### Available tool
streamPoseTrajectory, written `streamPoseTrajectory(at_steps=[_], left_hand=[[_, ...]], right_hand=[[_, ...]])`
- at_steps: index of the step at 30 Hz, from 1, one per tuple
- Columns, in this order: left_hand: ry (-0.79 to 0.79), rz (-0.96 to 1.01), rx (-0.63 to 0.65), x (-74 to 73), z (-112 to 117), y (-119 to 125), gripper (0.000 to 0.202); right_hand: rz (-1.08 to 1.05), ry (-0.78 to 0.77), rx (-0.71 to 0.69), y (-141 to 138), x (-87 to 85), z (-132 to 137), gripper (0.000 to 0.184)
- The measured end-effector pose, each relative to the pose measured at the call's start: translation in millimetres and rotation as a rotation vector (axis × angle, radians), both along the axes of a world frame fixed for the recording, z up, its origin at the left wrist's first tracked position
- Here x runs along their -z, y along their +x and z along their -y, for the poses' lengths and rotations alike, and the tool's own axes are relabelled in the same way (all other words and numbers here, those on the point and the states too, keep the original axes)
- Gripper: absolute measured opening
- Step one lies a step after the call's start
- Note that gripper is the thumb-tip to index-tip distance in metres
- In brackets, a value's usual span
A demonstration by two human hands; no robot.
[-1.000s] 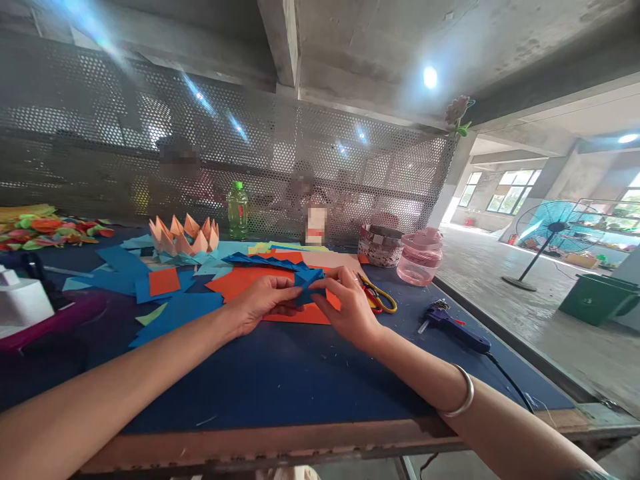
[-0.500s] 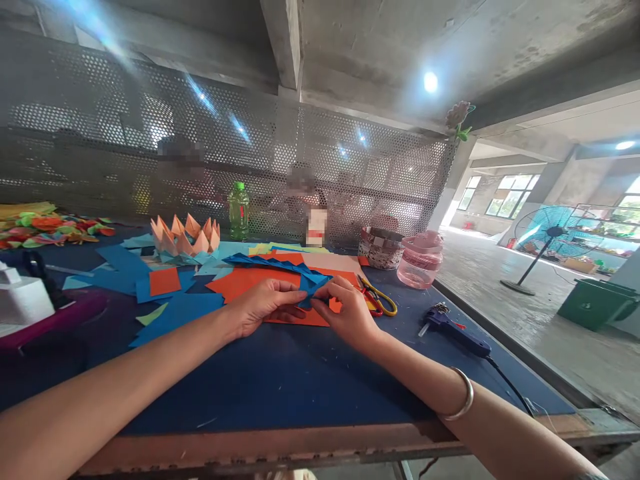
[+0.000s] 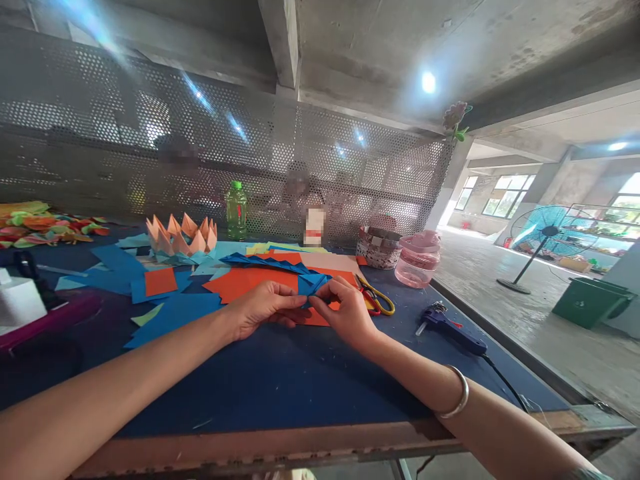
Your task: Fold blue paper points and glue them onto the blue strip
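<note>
Blue folded paper (image 3: 309,285) sits between the two hands, in front of the person and over the nearer part of the orange sheets (image 3: 240,283); the left hand (image 3: 263,310) pinches its lower left edge with the thumb uppermost, the other fingers curling beneath; the right hand (image 3: 347,310) grips its right side between thumb and fingertips, hiding part of it.

The piece looks very light and thin, crisp enough to keep a crease yet easily bent or crumpled; it should not be slippery, and a gentle pinch on the layered edges or a folded corner seems best, since pressing the middle could flatten its shape.

Just beyond it lies a pleated blue strip (image 3: 265,263), with raised points that look easily crushed; whether strip and piece are joined, I cannot tell; it would be safest lifted by its base.

Scissors (image 3: 383,303) lie just right of the right hand; farther right rests a glue gun (image 3: 453,330); a peach paper crown (image 3: 183,239) stands beyond the left hand, near a green bottle (image 3: 237,212).
</note>
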State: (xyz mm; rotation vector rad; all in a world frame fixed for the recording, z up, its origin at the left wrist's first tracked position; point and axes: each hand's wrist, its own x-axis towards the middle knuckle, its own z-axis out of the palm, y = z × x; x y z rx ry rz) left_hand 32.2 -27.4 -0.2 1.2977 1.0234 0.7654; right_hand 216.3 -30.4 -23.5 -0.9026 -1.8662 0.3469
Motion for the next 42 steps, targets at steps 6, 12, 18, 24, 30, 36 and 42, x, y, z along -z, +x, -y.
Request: streamPoseTrajectory(at_steps=[6, 12, 18, 24, 30, 36, 42], left_hand=[[-0.004, -0.009, 0.009, 0.5, 1.8, 0.1, 0.028], [0.019, 0.004, 0.045, 1.9, 1.3, -0.7, 0.02], [0.041, -0.026, 0.018, 0.4, 3.4, 2.8, 0.023], [0.071, -0.044, -0.02, 0.4, 0.6, 0.5, 0.024], [0.123, -0.093, -0.015, -2.1, 1.1, 1.3, 0.028], [0.153, -0.124, 0.012, -5.0, 3.2, 2.5, 0.031], [0.165, -0.198, 0.033, -1.3, 2.7, 2.9, 0.03]], right_hand=[[0.017, 0.02, 0.019, -0.2, 0.3, 0.0, 0.015], [0.024, 0.035, 0.02, 0.1, 1.6, -1.3, 0.015], [0.044, 0.041, 0.013, -0.8, 0.5, 0.8, 0.016], [-0.191, -0.08, 0.069, -1.8, -1.6, -0.1, 0.047], [-0.37, -0.514, -0.255, -1.5, 5.5, -7.3, 0.058], [-0.392, -0.527, -0.273, -0.3, 2.5, -6.0, 0.057], [-0.342, -0.609, -0.277, -1.1, -3.2, -1.8, 0.06]])
